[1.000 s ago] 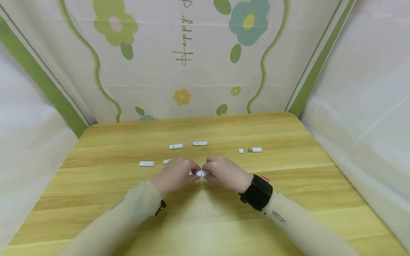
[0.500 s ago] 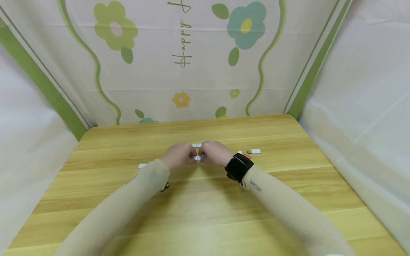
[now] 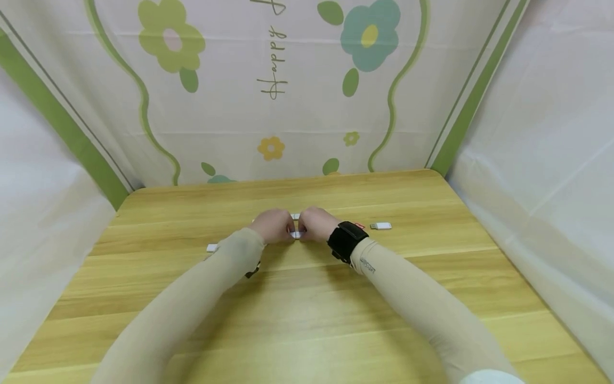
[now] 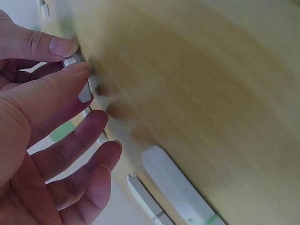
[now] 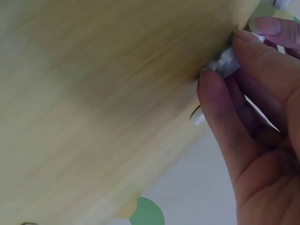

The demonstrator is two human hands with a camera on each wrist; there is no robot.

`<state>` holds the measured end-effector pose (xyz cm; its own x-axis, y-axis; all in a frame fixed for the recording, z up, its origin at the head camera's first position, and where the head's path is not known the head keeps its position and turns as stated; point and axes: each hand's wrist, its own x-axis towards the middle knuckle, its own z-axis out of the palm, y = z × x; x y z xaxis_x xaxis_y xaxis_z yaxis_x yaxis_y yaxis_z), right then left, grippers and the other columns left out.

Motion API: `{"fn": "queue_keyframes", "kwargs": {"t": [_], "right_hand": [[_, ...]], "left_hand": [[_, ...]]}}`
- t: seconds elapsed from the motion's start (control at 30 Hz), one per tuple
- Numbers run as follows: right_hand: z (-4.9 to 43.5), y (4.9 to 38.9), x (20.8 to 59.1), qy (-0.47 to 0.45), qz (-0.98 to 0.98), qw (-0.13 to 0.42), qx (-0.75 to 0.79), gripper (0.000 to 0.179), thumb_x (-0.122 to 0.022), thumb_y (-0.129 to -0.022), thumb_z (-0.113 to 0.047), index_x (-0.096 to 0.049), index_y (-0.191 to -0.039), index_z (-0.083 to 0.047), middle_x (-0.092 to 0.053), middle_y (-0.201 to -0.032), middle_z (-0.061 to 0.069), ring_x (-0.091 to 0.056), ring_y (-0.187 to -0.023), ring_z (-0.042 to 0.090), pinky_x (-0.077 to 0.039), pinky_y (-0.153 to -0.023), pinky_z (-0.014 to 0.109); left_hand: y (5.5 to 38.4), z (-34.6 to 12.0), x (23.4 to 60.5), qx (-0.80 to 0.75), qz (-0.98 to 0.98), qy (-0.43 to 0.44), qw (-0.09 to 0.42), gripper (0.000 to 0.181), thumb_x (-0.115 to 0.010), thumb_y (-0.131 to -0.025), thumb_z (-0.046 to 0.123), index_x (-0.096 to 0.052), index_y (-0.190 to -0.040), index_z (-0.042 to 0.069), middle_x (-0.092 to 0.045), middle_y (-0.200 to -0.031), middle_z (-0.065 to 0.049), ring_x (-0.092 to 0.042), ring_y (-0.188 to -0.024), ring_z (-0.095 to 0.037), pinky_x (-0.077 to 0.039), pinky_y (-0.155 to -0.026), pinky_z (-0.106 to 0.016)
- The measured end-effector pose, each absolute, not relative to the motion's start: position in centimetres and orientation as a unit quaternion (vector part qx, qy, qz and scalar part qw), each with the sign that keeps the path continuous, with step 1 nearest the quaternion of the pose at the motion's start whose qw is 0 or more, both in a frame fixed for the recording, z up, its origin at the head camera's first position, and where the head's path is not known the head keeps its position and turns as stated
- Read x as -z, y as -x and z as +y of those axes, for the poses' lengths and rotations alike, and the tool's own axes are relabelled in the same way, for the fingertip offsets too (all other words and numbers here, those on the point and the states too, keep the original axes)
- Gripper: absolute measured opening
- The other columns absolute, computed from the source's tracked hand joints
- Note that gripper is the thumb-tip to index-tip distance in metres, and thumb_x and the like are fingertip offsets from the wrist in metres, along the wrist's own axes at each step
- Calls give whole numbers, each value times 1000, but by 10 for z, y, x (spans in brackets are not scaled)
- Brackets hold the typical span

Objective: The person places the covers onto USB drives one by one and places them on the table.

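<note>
Both hands meet near the back middle of the table around one small white USB stick. My left hand pinches its left end between thumb and index finger. In the left wrist view, the other fingers of that hand are spread and loosely bent. My right hand pinches the right end; in the right wrist view the USB stick shows between thumb and fingertip. The stick lies low, close to the wood; whether it touches is unclear. Just behind the hands is a second white USB stick, partly hidden.
On the wooden table, an uncapped USB stick lies to the right. A white stick shows partly beside the left sleeve. The left wrist view has two more sticks close by, one rounded. A patterned curtain hangs behind.
Both hands have carried the pinched USB stick away from the body, toward the back row, and lowered it. The arms now cover several sticks and the loose cap seen earlier.
</note>
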<state>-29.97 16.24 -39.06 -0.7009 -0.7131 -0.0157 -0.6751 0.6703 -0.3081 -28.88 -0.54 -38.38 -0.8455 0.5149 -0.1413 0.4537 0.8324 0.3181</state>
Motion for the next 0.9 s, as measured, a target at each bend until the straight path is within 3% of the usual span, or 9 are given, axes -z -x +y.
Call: {"fn": "queue_keyframes", "kwargs": {"t": [0.27, 0.57, 0.9], "right_hand": [[158, 302, 388, 338, 923, 110, 149, 9, -82, -81, -10, -76, -80, -4, -69, -74, 4, -50, -61, 11, -42, -59, 23], [153, 304, 395, 325, 932, 88, 133, 11, -85, -78, -10, -74, -81, -7, -68, -78, -1, -58, -71, 13, -49, -69, 26], [152, 302, 392, 318, 934, 86, 136, 13, -85, -76, -4, -72, -77, -4, -65, -74, 0, -55, -67, 15, -48, -63, 25]], "left_hand": [[296, -8, 391, -145, 951, -245, 122, 9, -80, -83, 18, -79, -89, 12, -71, -86, 3, -63, -78, -14, -53, -79, -35], [295, -13, 390, -177, 952, -222, 118, 11, -84, -81, 19, -80, -84, 10, -73, -83, 2, -64, -77, -14, -54, -77, -32], [298, -5, 392, -150, 952, -247, 101, 8, -84, -79, 18, -79, -78, 12, -72, -77, 5, -65, -75, -13, -55, -77, -31]]}}
